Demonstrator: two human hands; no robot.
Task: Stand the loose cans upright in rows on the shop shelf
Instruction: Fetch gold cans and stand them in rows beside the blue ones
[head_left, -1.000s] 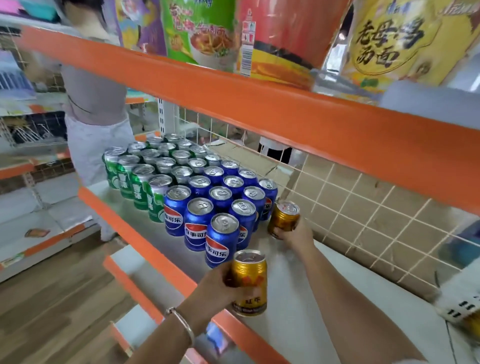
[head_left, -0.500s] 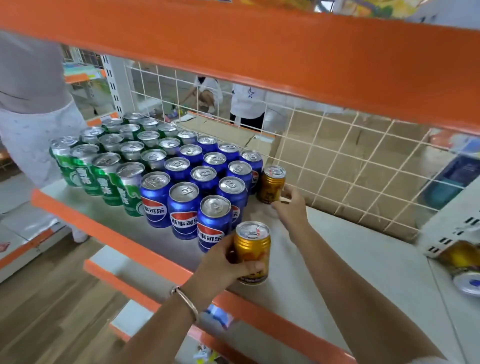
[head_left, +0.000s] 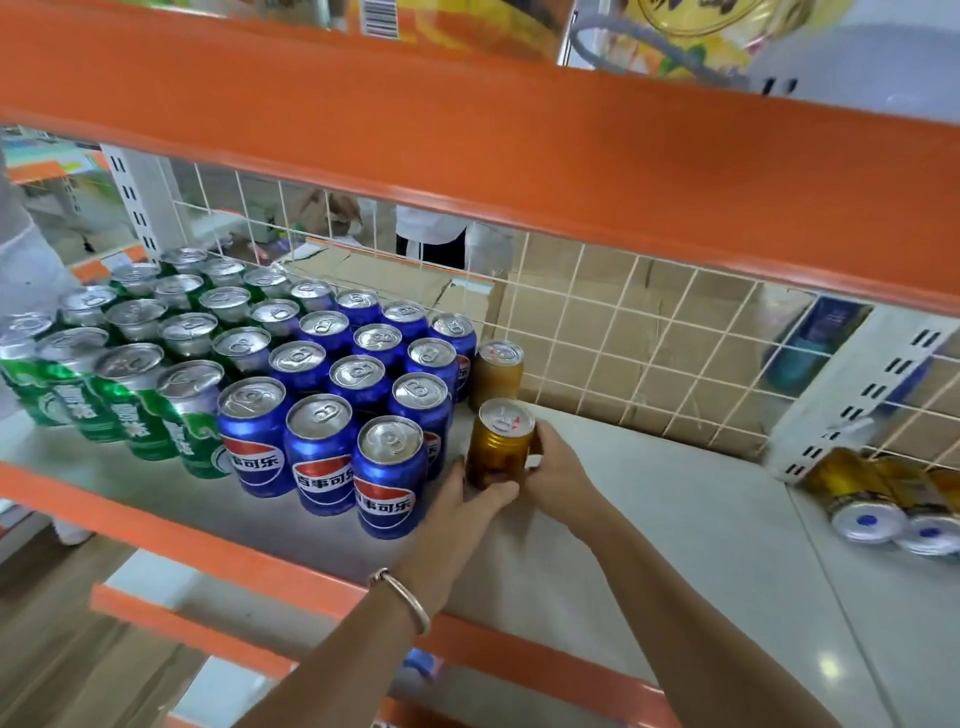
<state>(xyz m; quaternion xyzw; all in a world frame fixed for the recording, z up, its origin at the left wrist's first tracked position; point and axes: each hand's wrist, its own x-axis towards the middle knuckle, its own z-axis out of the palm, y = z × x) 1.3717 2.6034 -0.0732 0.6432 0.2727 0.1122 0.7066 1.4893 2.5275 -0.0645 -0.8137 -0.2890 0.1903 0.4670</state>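
Note:
A gold can (head_left: 500, 441) stands upright on the grey shelf (head_left: 649, 519), held between both hands. My left hand (head_left: 457, 512) grips its lower left side and my right hand (head_left: 553, 470) wraps its right side. Behind it a second gold can (head_left: 497, 371) stands alone against the wire back. To the left stand rows of blue cans (head_left: 358, 415) and green cans (head_left: 135, 358), all upright. Several loose gold cans (head_left: 883, 499) lie on their sides at the right end of the shelf.
An orange shelf beam (head_left: 519, 156) hangs low overhead, with snack bags above it. A wire grid (head_left: 649, 332) backed by cardboard closes the rear. A white upright bracket (head_left: 852, 395) stands at the right. People stand beyond the grid and at the far left.
My right hand let go of the rear gold can, left standing by the grid. My left hand carried the front gold can back, and my right hand now holds it too.

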